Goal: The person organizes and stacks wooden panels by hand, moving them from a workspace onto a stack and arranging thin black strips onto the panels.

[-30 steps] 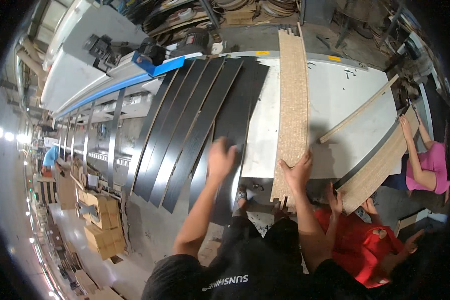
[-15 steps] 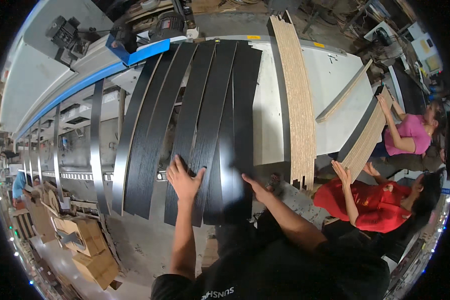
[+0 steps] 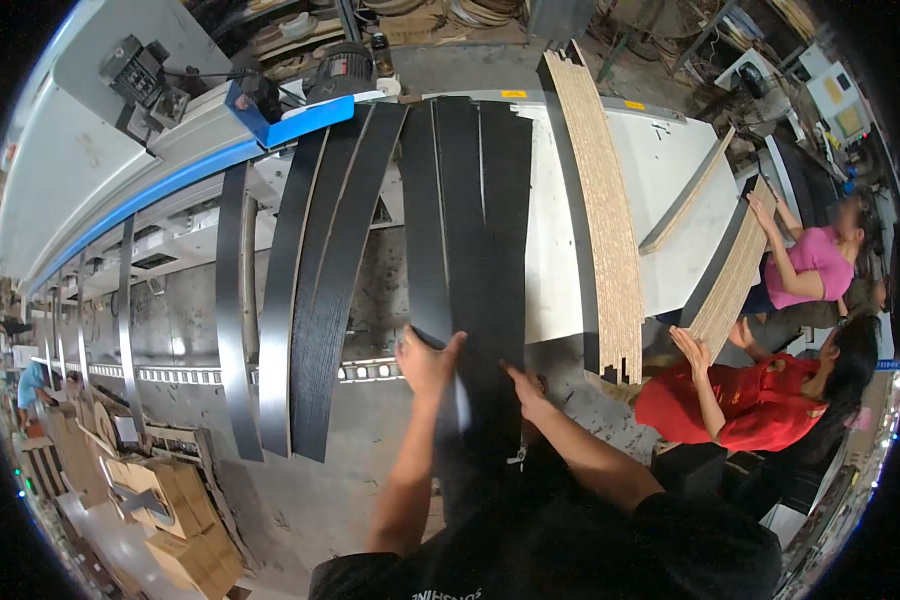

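Several long black boards [image 3: 488, 230] lie side by side in front of me, their far ends on a white tabletop. My left hand [image 3: 428, 365] holds their left edge, with the thumb over the top. At the right edge of the same boards is my right hand [image 3: 530, 390], its thumb on the edge and its other fingers mostly hidden. Left of a gap, more black boards [image 3: 315, 270] rest overlapping across the conveyor frame, apart from my hands.
A stack of wood-patterned boards [image 3: 605, 220] lies on the white table [image 3: 670, 190], with a narrow strip [image 3: 685, 190] beside it. On the right, two people hold another stack [image 3: 725, 280]. A blue-edged machine [image 3: 210, 165] and cardboard boxes [image 3: 195, 560] stand at left.
My hands have come closer together. The boards between them are gathered into a narrower group, and a gap has opened to their left. The left hand has moved right and grips the edge.
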Motion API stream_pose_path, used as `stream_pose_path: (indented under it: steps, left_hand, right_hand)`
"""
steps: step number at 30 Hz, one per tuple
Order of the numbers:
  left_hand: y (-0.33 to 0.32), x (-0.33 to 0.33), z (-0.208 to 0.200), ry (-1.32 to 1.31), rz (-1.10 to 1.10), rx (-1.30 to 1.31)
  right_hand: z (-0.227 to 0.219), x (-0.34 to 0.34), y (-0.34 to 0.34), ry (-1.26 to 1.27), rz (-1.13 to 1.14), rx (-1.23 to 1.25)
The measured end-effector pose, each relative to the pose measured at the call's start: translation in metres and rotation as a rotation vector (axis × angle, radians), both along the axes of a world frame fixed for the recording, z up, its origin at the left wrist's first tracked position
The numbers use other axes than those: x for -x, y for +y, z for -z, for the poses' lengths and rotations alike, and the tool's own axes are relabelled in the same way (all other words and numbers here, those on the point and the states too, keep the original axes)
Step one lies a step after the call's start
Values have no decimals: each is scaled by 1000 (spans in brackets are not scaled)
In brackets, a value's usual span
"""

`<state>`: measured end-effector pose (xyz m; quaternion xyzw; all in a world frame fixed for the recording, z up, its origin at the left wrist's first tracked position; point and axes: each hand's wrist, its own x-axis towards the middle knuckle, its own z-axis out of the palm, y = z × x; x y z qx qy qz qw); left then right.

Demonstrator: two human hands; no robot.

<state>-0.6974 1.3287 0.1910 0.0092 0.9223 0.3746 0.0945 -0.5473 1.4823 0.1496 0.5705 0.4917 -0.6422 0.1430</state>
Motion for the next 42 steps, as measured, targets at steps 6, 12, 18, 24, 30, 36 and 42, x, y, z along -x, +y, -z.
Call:
stream_pose_path:
  steps: [6, 12, 18, 24, 30, 36, 42]
  left_hand:
    - [43, -22, 0, 111, 57, 162]
    - [50, -19, -4, 45, 52, 232]
    - [55, -23, -1, 71, 70, 259]
    - [55, -36, -3, 188, 46, 283]
    - [111, -90, -31, 149, 135, -237]
    - [195, -76, -31, -615, 50, -770]
    - [245, -8, -2, -206, 144, -439]
  right_hand:
    - [11, 3, 4, 53, 154, 137]
    - [26, 2, -7, -111, -36, -365]
    - [28, -20, 18, -65, -67, -386]
    - [-17, -44, 61, -90, -344, -585]
    - [-37, -69, 83, 104, -288, -575]
    - [-69, -77, 88, 342, -207, -530]
    - [-80, -50, 154, 336, -466, -872]
